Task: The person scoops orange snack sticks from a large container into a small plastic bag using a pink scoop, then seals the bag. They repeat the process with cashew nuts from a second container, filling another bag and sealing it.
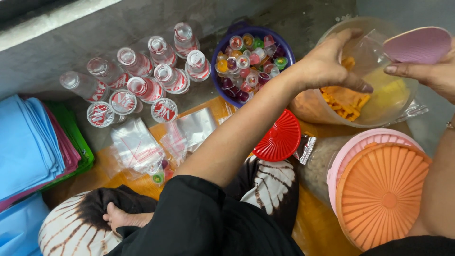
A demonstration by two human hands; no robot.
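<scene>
My left hand [332,64] pinches a small clear plastic bag [362,50] open above a big clear plastic jar [403,95] that holds orange stick snacks [343,99]. My right hand [426,71] grips a pink scoop [417,45], held level just to the right of the bag's mouth. What lies in the scoop is hidden from view.
A purple bowl [222,47] of coloured jelly cups stands left of the jar. Several small water bottles [142,71] lie behind it. Clear zip bags [137,147], a red lid [279,137], stacked blue, pink and green plastic bags [28,147] and an orange lid [379,194] on a pink-rimmed container surround my legs.
</scene>
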